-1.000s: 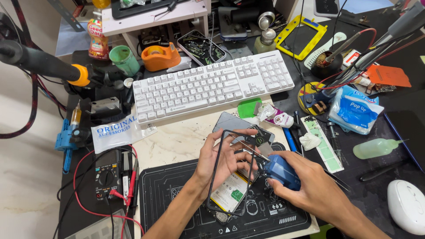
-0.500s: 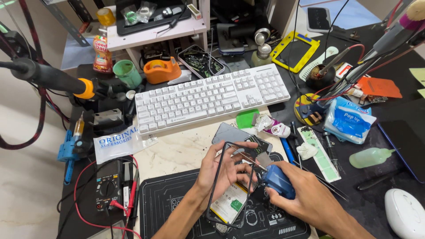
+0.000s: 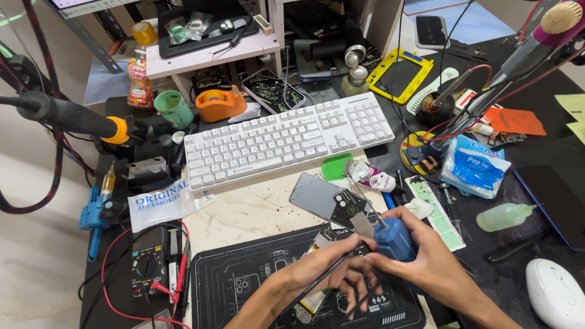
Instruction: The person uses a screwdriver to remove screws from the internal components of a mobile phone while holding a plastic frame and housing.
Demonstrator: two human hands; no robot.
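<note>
Since the earlier frame our view has swung a little, so the white keyboard (image 3: 286,141) now sits higher toward the upper middle. Both our hands have closed in together at the lower centre, above the black work mat (image 3: 244,286).

Our right hand (image 3: 426,262) wraps a blue-handled tool (image 3: 395,239), fingers curled tight around its grip, its thin metal tip pointing up and left. Our left hand (image 3: 332,271) pinches a thin dark frame or cable (image 3: 311,289) by its edge, the fingers pressed together just beside the tool. An opened phone (image 3: 317,298) lies on the mat beneath our hands, mostly hidden.

We judge the phone's parts light, thin and fragile; they look best held by the edges. The tool looks rigid and easy to grip.
</note>
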